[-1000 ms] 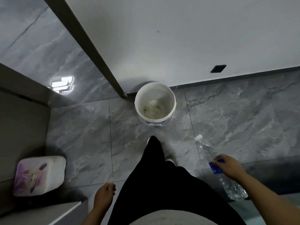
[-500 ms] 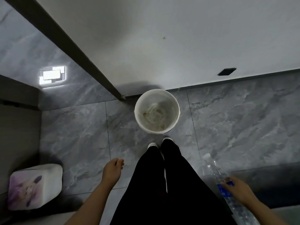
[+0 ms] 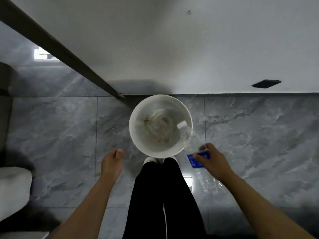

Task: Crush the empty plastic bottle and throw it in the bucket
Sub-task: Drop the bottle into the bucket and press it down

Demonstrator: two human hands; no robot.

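Note:
A white round bucket [image 3: 136, 135] stands on the grey tile floor just in front of my feet, against the wall. Its bottom is stained. My right hand [image 3: 209, 161] grips a clear plastic bottle [image 3: 191, 138] around its blue label. The bottle is whole and tilted, and its white cap reaches over the bucket's right rim. My left hand [image 3: 111, 163] hangs to the left of the bucket with loosely curled fingers and holds nothing.
A white wall [image 3: 172, 40] with a dark baseboard rises right behind the bucket. A dark metal frame [image 3: 69, 57] slants down to the floor at the bucket's left. A white box-like object [image 3: 13, 192] sits at the far left. My legs in black trousers [image 3: 164, 195] stand below the bucket.
I have stepped closer, so the bucket now lies right at my feet. My right hand has swung the bottle up and left until its cap is over the rim. My left hand rose.

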